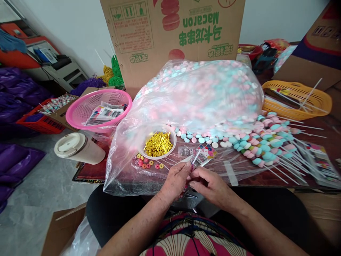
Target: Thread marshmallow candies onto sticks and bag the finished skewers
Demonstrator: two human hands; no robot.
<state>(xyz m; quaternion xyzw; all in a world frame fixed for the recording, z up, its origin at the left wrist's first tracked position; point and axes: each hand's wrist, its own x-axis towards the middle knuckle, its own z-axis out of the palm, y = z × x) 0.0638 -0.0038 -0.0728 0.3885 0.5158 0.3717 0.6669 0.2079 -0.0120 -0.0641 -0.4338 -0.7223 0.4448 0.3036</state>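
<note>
My left hand (176, 179) and my right hand (210, 185) meet at the table's near edge, fingers pinched together on a small clear printed wrapper (200, 156) that sticks up from between them. Just beyond lies a white bowl of gold twist ties (158, 144), with small coloured rings (146, 163) beside it. A big clear bag of pink, blue and white candies (197, 96) covers the middle of the table. To the right lie several finished candy skewers (263, 145) on white sticks.
A pink basket (99, 106) with printed packets sits at the left, a lidded cup (78, 147) lying before it. A yellow basket (298, 97) stands at the right, a Macaron carton (170, 32) behind. Purple bags (16, 156) lie on the floor.
</note>
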